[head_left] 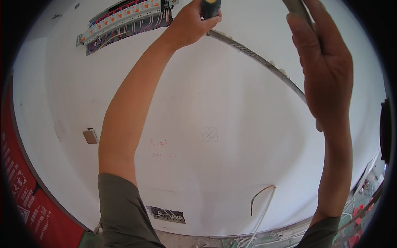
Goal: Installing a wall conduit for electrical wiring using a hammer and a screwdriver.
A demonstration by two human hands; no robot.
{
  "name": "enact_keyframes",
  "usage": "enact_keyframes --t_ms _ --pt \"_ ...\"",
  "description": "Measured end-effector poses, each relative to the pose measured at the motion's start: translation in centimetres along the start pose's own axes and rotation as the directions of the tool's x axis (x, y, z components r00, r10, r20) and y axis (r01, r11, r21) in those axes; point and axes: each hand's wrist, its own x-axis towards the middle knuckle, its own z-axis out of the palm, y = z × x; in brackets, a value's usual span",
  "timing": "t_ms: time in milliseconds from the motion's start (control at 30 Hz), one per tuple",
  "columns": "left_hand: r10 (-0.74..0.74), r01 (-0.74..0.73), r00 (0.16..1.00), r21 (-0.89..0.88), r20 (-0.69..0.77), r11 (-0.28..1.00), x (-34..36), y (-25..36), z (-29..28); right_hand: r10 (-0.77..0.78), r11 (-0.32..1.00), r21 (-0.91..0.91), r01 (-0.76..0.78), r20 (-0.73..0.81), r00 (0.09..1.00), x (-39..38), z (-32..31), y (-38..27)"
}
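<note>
The wall (215, 103) fills the view. High on it, at the upper left, sits the breaker panel (124, 18). Just right of the panel, the left hand (192, 22) holds a tool handle (211, 7) against the wall. From that hand a metal strip (256, 58) runs down to the right, passing behind the right hand (326, 66). Well below the panel, a wall box (89, 136) sits at the left, and loose wires (260, 198) hang at the lower right.

The left hand (192, 25) is gripping a dark tool handle with a yellow band (211, 7) high against the white wall (215, 103), beside an open wiring panel (124, 18); the right hand (326, 70) is holding a grey strip (256, 58) slanting across the wall, loose wires (260, 194) dangling below
</note>
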Motion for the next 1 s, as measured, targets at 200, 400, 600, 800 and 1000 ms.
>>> enact_keyframes --t_ms 200,400,600,800,1000 --pt "0.062 -0.061 0.997 0.038 -0.045 0.997 0.4 1.0 0.1 0.207 0.975 0.048 -0.215 0.132 0.969 0.1 -0.4 -1.2" --pt "0.094 -0.093 0.995 -0.023 0.015 0.995 0.3 0.3 0.6 0.064 0.997 0.038 -0.066 0.056 0.996 -1.4 0.4 0.1" --pt "0.001 0.000 0.997 -0.019 0.072 1.000 -0.1 0.9 0.4 0.227 0.966 0.081 -0.247 0.197 0.954 -0.6 -0.6 -0.9" --pt "0.057 -0.062 0.994 0.059 0.094 0.996 0.0 0.3 0.5 -0.092 0.994 -0.070 0.089 -0.029 0.995 -0.8 0.3 1.2" --pt "0.080 -0.084 0.993 0.052 0.082 0.995 -0.5 0.1 0.7 0.199 0.971 0.083 -0.223 0.231 0.952 -1.8 1.5 0.7"
